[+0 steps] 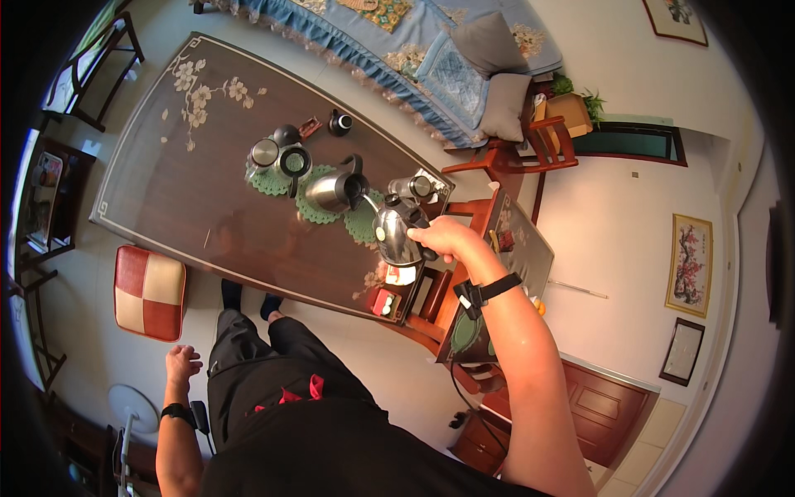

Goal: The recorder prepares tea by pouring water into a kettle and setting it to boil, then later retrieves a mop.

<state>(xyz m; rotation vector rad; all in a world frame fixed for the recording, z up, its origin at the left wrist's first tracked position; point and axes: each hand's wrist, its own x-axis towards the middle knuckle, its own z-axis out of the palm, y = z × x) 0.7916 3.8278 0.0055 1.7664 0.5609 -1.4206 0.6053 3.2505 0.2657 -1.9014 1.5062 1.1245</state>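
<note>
My right hand grips the dark handle of a shiny metal kettle over the right part of the dark table. The kettle's slim spout points at the mouth of a steel vacuum jug; whether water is running cannot be made out. That jug stands lidless on a green scalloped mat, its black handle turned away from me. Further left are a second steel jug and a lidded, clear-sided container. By my left hip hangs my left hand, holding nothing, its fingers loosely curled.
A lidded glass jar stands just behind the kettle. A small black pot is at the table's far side. A red box lies near the front right corner. One checkered stool and a wooden chair flank the table.
</note>
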